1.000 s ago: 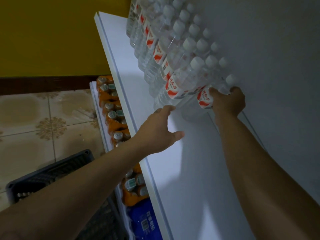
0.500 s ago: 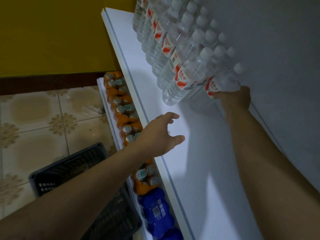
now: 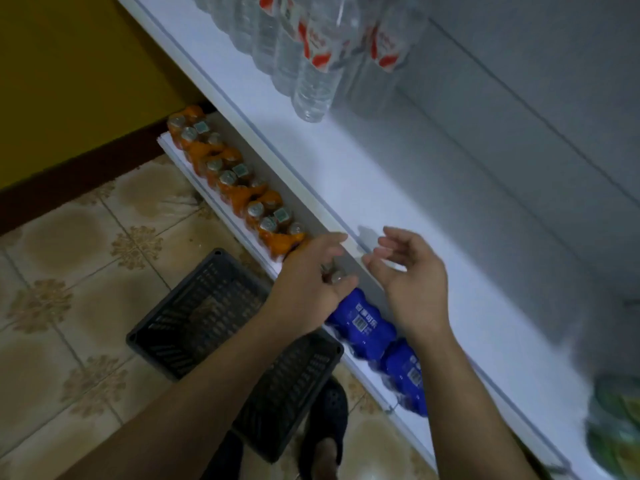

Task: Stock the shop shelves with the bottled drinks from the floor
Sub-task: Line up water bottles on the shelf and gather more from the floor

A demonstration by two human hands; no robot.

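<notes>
Water bottles (image 3: 313,81) shelved, left hand (image 3: 308,282) and right hand (image 3: 412,282) empty, fingers loose; next likely down to black basket (image 3: 194,327) for more

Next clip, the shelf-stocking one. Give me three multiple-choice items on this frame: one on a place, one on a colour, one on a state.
1. The clear water bottles stand: A) on a trolley B) on the upper white shelf C) in a fridge.
2. The packs under the right wrist are: A) pink B) white C) blue.
3. The right hand is: A) holding nothing B) gripping a can C) flat on a door.
Key: 1B, they stand in rows towards the back of that shelf; 2C, their wrap is plainly blue; 3A, its fingers are loosely curled round nothing.
</notes>
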